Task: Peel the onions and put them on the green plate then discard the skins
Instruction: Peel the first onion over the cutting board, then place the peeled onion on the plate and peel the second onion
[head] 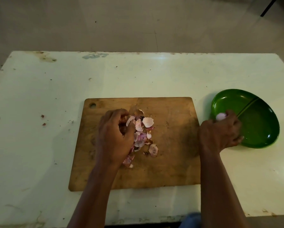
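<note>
My right hand (220, 134) holds a small peeled pinkish onion (220, 116) in its fingertips over the left edge of the green plate (259, 129), which stands on the table right of the board. A heap of pink and white onion skins (142, 132) lies in the middle of the wooden cutting board (170, 145). My left hand (115, 134) sits on the left part of that heap with curled fingers; something dark reddish shows under the fingers, and I cannot tell if it is an onion or skins.
The board lies on a white, stained table (55, 96) whose far edge runs across the upper view. Small skin scraps (42, 116) lie on the table left of the board. Tiled floor lies beyond. A blue cloth patch (191, 219) shows at the bottom edge.
</note>
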`<state>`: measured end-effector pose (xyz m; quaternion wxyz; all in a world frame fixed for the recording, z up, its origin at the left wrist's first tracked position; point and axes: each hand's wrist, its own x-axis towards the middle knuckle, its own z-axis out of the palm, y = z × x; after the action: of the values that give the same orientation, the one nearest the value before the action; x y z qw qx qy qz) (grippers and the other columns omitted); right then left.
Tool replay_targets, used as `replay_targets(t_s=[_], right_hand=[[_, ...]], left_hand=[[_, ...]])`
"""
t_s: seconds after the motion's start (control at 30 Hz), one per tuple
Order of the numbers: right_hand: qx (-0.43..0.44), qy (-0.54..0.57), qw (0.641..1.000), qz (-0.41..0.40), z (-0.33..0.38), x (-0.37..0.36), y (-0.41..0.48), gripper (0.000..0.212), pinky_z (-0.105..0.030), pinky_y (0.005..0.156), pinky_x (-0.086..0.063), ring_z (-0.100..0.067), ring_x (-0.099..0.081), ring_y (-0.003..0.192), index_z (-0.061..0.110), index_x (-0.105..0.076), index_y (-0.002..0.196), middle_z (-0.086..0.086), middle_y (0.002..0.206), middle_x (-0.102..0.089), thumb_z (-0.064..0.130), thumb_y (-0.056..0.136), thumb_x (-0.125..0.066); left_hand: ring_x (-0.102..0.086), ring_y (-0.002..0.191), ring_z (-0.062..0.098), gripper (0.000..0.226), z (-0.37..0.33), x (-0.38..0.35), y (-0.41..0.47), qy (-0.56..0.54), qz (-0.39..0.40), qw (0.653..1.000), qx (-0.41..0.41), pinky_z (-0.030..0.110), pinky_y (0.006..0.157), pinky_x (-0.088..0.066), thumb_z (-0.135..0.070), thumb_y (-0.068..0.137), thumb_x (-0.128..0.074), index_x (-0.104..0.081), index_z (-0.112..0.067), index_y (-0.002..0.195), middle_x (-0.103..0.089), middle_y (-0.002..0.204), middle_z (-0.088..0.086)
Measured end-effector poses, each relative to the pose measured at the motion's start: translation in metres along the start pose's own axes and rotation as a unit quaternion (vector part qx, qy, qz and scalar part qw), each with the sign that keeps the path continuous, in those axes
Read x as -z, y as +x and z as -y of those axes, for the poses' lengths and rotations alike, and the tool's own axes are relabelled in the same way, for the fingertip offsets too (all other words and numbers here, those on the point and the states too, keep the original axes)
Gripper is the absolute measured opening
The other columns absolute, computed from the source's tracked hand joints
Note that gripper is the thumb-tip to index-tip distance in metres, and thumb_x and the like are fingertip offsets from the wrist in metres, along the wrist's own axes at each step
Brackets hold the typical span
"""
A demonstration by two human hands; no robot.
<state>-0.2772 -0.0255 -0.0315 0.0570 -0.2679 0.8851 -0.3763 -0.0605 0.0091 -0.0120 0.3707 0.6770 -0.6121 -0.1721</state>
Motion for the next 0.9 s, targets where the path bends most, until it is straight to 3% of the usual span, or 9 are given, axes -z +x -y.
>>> replay_targets(t_s=[0.2, 0.27, 0.33, 0.4, 0.57, 0.67, 0.77, 0.87, 0.9], right_hand=[[0.027, 0.005, 1.000, -0.010, 0.009, 0.002, -0.006, 0.065, -0.051, 0.117, -0.006, -0.035, -0.019, 0.144, 0.008, -0.040, 0.138, -0.017, 0.151, -0.031, 0.007, 0.076, -0.059], [0.091, 0.074, 0.992, -0.037, 0.019, 0.001, -0.014, 0.063, -0.050, 0.116, -0.018, -0.037, -0.024, 0.141, 0.005, -0.044, 0.135, -0.020, 0.147, -0.035, 0.004, 0.074, -0.059], [0.171, 0.157, 0.972, -0.035, 0.028, -0.001, -0.028, 0.055, -0.034, 0.110, -0.032, -0.033, -0.037, 0.132, 0.002, -0.050, 0.127, -0.021, 0.136, -0.045, -0.002, 0.073, -0.058], [0.230, 0.209, 0.951, 0.009, 0.036, -0.006, -0.045, 0.046, -0.016, 0.098, -0.038, -0.021, -0.048, 0.117, 0.003, -0.055, 0.119, -0.016, 0.122, -0.053, -0.004, 0.073, -0.056], [0.246, 0.262, 0.917, 0.175, 0.049, -0.011, -0.084, 0.037, -0.010, 0.071, -0.047, -0.003, -0.055, 0.093, 0.014, -0.057, 0.114, -0.005, 0.116, -0.055, 0.000, 0.079, -0.058], [0.267, 0.262, 0.898, 0.231, 0.050, -0.010, -0.102, 0.032, -0.015, 0.069, -0.048, -0.006, -0.057, 0.090, 0.017, -0.058, 0.114, -0.001, 0.116, -0.057, 0.013, 0.083, -0.061], [0.343, 0.235, 0.849, 0.327, 0.046, -0.004, -0.111, 0.033, -0.011, 0.078, -0.044, -0.005, -0.054, 0.097, 0.019, -0.059, 0.115, 0.003, 0.114, -0.058, 0.036, 0.086, -0.062], [0.413, 0.172, 0.795, 0.410, 0.042, 0.000, -0.116, 0.049, -0.017, 0.087, -0.044, -0.005, -0.050, 0.106, 0.023, -0.057, 0.121, 0.006, 0.120, -0.054, 0.050, 0.081, -0.062], [0.428, 0.151, 0.784, 0.423, 0.040, -0.001, -0.117, 0.055, -0.025, 0.090, -0.046, -0.008, -0.048, 0.110, 0.024, -0.056, 0.125, 0.005, 0.124, -0.053, 0.052, 0.078, -0.062]], left_hand=[[-0.054, 0.083, -0.002, 0.020, -0.004, 0.002, 0.000, -0.055, -0.040, 0.997, 0.043, 0.009, 0.067, -0.040, -0.013, 0.090, -0.061, -0.062, -0.014, 0.110, -0.061, 0.106, -0.005], [-0.059, 0.088, 0.004, 0.021, -0.003, 0.004, 0.002, -0.077, -0.073, 0.994, 0.040, 0.013, 0.070, -0.045, -0.001, 0.090, -0.056, -0.065, -0.013, 0.105, -0.064, 0.105, -0.001], [-0.063, 0.085, 0.014, 0.027, 0.000, 0.006, 0.004, -0.094, -0.122, 0.988, 0.019, 0.016, 0.070, -0.047, 0.011, 0.084, -0.049, -0.068, -0.008, 0.087, -0.067, 0.091, 0.002], [-0.064, 0.076, 0.010, 0.032, 0.000, 0.009, 0.005, -0.138, -0.164, 0.977, 0.009, 0.013, 0.067, -0.047, 0.014, 0.076, -0.040, -0.062, -0.007, 0.065, -0.064, 0.072, 0.001], [-0.065, 0.072, 0.005, 0.032, -0.001, 0.010, 0.008, -0.281, -0.216, 0.928, 0.116, 0.011, 0.069, -0.045, -0.001, 0.077, -0.038, -0.057, -0.015, 0.056, -0.066, 0.063, -0.012], [-0.066, 0.076, 0.007, 0.038, -0.001, 0.012, 0.007, -0.312, -0.240, 0.908, 0.142, 0.014, 0.075, -0.045, -0.022, 0.088, -0.035, -0.058, -0.015, 0.058, -0.067, 0.063, -0.014], [-0.065, 0.068, 0.012, 0.049, -0.005, 0.014, 0.008, -0.327, -0.265, 0.890, 0.177, 0.023, 0.078, -0.049, -0.035, 0.097, -0.029, -0.061, -0.014, 0.067, -0.067, 0.060, -0.010], [-0.066, 0.072, 0.010, 0.017, -0.005, 0.014, 0.008, -0.279, -0.292, 0.895, 0.188, 0.022, 0.064, -0.051, -0.008, 0.096, -0.044, -0.057, -0.011, 0.107, -0.071, 0.088, -0.001], [-0.067, 0.086, 0.008, 0.034, -0.006, 0.014, 0.008, -0.255, -0.301, 0.900, 0.186, 0.018, 0.068, -0.051, 0.002, 0.089, -0.049, -0.048, -0.012, 0.121, -0.068, 0.104, 0.002]])
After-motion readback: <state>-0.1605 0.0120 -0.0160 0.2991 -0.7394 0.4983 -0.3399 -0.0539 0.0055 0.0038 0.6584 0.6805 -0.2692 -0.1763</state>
